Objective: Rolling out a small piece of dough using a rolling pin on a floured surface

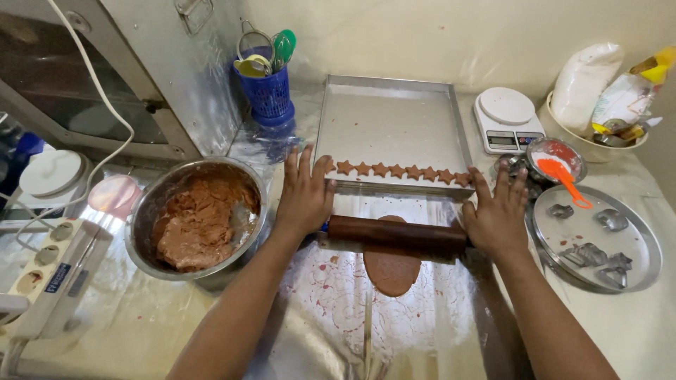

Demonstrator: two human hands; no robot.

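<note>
step: I judged this as rolling out dough, mid-pass, cutting not yet started on this piece.
left hand (304, 193): lay flat, fingers spread, palm pressing down on the left end of the rolling pin (396, 234); not clenched round it.
right hand (497, 214): same pose, open palm on the right end of the pin, fingers fanned forward.
rolling pin: dark wood, lay crosswise between both palms, touching the dough.
dough sheet (391, 267): brown oval on the plastic sheet (331, 309), under the pin and mostly on the wrist side of it; a small edge showed past the pin on the fingertip side.
baking tray (391, 119): just beyond the fingertips; one row of star biscuits (398, 171) sat along its near edge, rest of it bare metal.
dough bowl (197, 218): steel, just outside the left hand, part full of brown dough.
cutters plate (598, 239): just outside the right hand, metal cutters (591, 255) lying on it.
small bowl (558, 158): past the right fingertips, with an orange scoop (563, 179) in it.
scale (505, 116): white, further out beyond that bowl.
next move, my read: even pressure from both palms, pin kept square so the sheet thins evenly, and stopped short of the tray edge.
</note>
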